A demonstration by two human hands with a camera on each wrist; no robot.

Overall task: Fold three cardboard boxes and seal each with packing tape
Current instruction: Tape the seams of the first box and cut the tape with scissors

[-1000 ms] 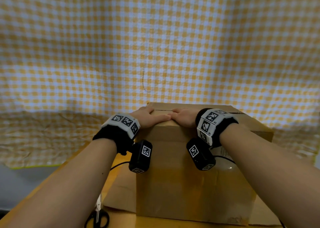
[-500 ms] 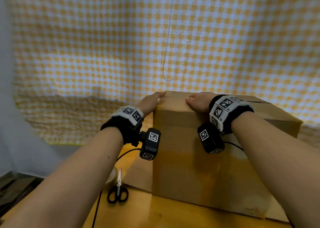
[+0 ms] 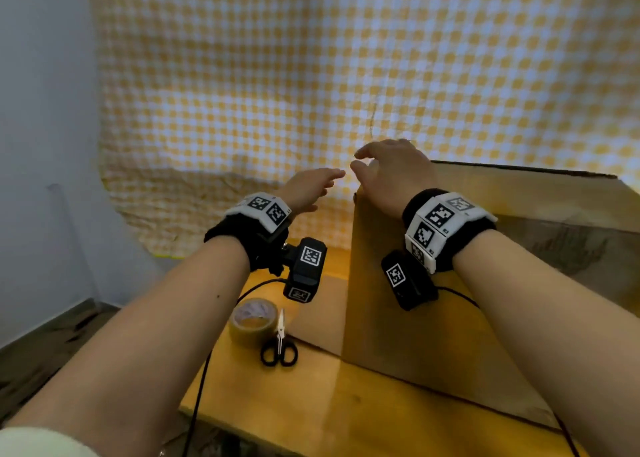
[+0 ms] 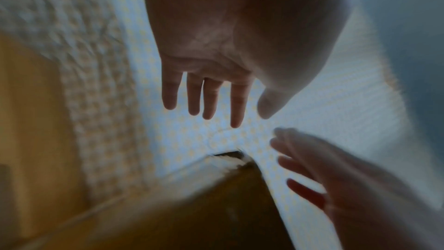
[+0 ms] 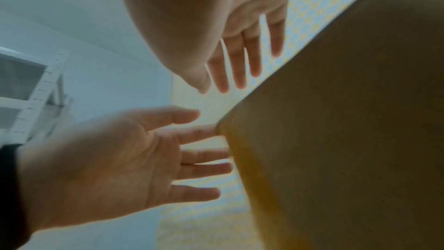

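A tall brown cardboard box [image 3: 433,318] stands on the wooden table [image 3: 311,404], its top closed. My right hand [image 3: 374,160] hovers at the box's top left corner with fingers loosely spread, holding nothing; the right wrist view shows the same hand [image 5: 240,64] just above the box's edge [image 5: 348,140]. My left hand [image 3: 320,182] is open in the air left of that corner, palm turned toward the box. In the left wrist view its fingers [image 4: 236,102] are straight and empty. A roll of packing tape [image 3: 252,321] lies left of the box.
Black-handled scissors [image 3: 280,347] lie beside the tape roll. A flat cardboard sheet [image 3: 322,311] lies under the box's left side. A yellow checked cloth [image 3: 311,92] hangs behind. The table's left edge drops to the floor [image 3: 52,352].
Both hands left the middle of the box top. The left hand came off the box to its left; the right slid to the left corner. The view swung left, bringing tape and scissors in.
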